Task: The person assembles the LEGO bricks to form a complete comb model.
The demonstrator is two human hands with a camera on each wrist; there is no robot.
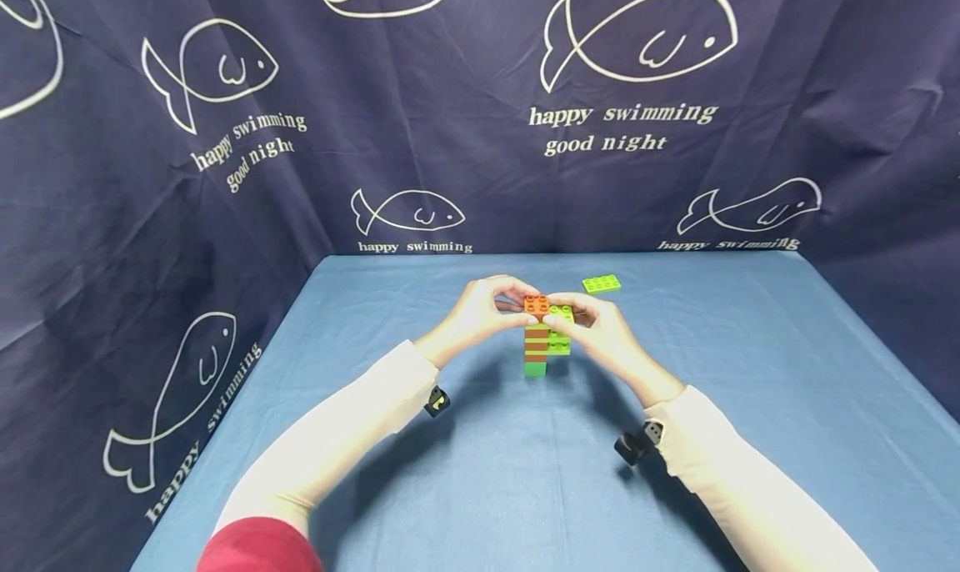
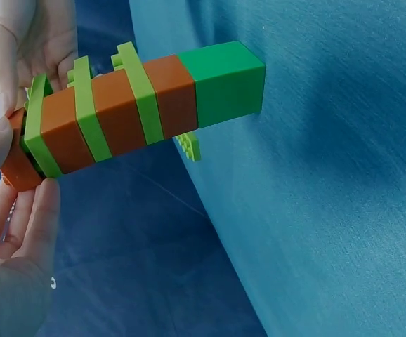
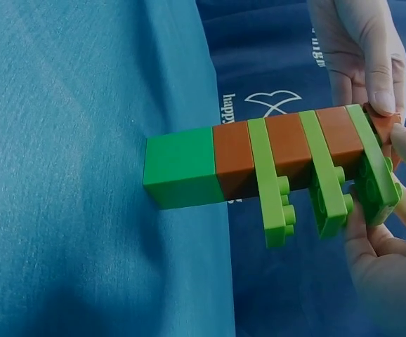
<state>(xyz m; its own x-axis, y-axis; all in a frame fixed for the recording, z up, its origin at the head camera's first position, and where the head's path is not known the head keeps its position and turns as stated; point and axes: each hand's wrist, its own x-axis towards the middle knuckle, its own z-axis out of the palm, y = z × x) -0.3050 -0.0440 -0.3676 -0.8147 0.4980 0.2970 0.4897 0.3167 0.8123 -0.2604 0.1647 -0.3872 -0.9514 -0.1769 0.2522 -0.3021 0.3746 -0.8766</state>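
A block tower [image 1: 536, 348] stands upright on the blue cloth, with a green brick [image 2: 227, 81] at its base. Above that, brown bricks [image 3: 287, 144] alternate with lime plates [image 3: 273, 203] that jut out to the right. At the top is an orange-brown brick [image 1: 536, 304], slightly tilted over the uppermost lime plate [image 3: 378, 182]. My left hand [image 1: 483, 309] pinches this brick between thumb and fingers. From the other side my right hand [image 1: 603, 330] grips it too, thumb at the brick's edge and fingers by the projecting end of the top plate.
A loose lime plate [image 1: 602, 283] lies behind the tower to the right, near the back of the blue table [image 1: 495, 489]. A dark curtain [image 1: 480, 97] with white fish prints hangs behind and at the sides. Black wrist cameras [image 1: 633, 445] hang below the sleeves.
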